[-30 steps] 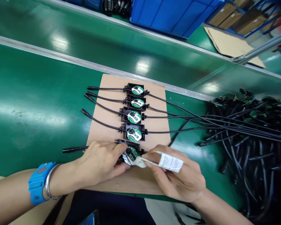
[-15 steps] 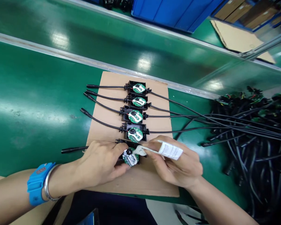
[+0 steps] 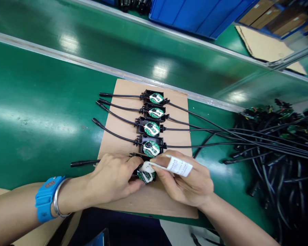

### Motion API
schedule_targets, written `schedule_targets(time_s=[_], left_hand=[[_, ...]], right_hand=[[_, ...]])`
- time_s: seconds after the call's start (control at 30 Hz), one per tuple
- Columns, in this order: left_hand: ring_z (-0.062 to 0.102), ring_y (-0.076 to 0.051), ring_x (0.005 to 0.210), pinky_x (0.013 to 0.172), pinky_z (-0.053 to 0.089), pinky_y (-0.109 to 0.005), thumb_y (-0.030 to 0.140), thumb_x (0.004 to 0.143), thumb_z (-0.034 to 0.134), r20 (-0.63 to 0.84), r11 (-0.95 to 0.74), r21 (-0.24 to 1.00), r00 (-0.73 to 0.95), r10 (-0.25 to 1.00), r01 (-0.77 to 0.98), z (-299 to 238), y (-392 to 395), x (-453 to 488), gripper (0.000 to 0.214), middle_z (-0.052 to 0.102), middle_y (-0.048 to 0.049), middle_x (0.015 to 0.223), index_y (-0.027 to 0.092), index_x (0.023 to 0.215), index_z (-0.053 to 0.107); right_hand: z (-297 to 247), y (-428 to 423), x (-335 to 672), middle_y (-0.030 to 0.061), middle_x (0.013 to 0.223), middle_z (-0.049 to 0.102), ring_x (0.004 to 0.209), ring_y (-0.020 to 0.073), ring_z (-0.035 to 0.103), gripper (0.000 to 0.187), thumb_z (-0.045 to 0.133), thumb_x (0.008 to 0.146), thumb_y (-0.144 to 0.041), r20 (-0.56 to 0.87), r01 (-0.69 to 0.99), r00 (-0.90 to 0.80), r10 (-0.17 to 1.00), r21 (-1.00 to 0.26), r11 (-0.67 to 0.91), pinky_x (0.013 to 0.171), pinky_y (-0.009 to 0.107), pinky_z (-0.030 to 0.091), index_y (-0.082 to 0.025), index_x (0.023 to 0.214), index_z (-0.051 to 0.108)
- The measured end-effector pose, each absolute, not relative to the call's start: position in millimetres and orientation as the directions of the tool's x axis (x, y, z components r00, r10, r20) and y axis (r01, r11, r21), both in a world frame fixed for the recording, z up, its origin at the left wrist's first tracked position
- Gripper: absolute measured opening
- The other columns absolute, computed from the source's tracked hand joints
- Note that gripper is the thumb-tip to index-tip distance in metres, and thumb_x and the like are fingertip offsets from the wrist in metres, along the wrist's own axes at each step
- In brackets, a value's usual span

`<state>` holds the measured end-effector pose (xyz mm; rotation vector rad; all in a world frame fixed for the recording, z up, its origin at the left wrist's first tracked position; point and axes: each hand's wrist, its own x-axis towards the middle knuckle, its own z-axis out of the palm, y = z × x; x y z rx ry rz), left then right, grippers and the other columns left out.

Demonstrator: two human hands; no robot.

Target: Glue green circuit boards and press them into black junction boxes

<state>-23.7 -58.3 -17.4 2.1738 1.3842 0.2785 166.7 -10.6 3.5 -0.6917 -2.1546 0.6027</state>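
My left hand (image 3: 118, 174) is closed at the left side of the nearest round green circuit board (image 3: 146, 176), thumb and fingers at its edge. That board sits at a black plastic case mostly covered by my hands. A thin white flat-ended tool with a printed label (image 3: 180, 166) is pinched in my right hand (image 3: 187, 182). Its rounded white end (image 3: 146, 167) lies over the upper part of the board, hiding the black component there. Beyond my hands, several black cases stand in a column, each with a round board (image 3: 151, 149) bearing a white U-shaped strip.
A cardboard sheet (image 3: 169, 208) lies under the cases on the green table (image 3: 41, 102). Black cables (image 3: 207, 130) run right to a tangled pile of cables and boards (image 3: 277, 153). Behind the metal ledge stands a blue bin (image 3: 190, 15).
The white tool's end has moved left over the board and now covers its black component. My right hand has shifted slightly left; my left hand still grips the board's side.
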Motion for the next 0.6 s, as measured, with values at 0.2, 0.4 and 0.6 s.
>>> schedule_targets(time_s=[0.2, 0.4, 0.6], left_hand=[[0.065, -0.022, 0.063, 0.056, 0.048, -0.030, 0.040, 0.082, 0.059, -0.117, -0.313, 0.565, 0.449, 0.886, 0.764, -18, -59, -25, 0.029, 0.068, -0.0015, 0.073, 0.019, 0.103, 0.057], [0.065, -0.020, 0.062, 0.055, 0.047, -0.029, 0.038, 0.080, 0.060, -0.078, -0.326, 0.576, 0.447, 0.891, 0.750, -20, -60, -25, 0.030, 0.068, -0.0002, 0.072, 0.019, 0.103, 0.056], [0.065, -0.020, 0.063, 0.056, 0.047, -0.029, 0.036, 0.081, 0.059, -0.053, -0.341, 0.602, 0.462, 0.885, 0.722, -19, -61, -24, 0.031, 0.067, 0.0006, 0.071, 0.019, 0.107, 0.055]], right_hand=[[1, -11, 172, 0.0055, 0.078, 0.066, 0.067, 0.0169, 0.063, 0.037, 0.062, 0.072, 0.002, 0.565, 0.257, -0.562, 0.604, -0.574, 0.777, 0.055, 0.029, 0.056, -0.016, 0.104, 0.061], [5, -10, 174, 0.0051, 0.082, 0.066, 0.067, 0.0152, 0.063, 0.036, 0.059, 0.076, 0.000, 0.569, 0.240, -0.597, 0.566, -0.547, 0.802, 0.055, 0.028, 0.057, -0.020, 0.106, 0.059], [7, -14, 191, 0.0096, 0.085, 0.069, 0.078, 0.0172, 0.067, 0.025, 0.049, 0.084, -0.010, 0.527, 0.205, -0.703, 0.477, -0.492, 0.846, 0.063, 0.028, 0.059, -0.014, 0.107, 0.058]])
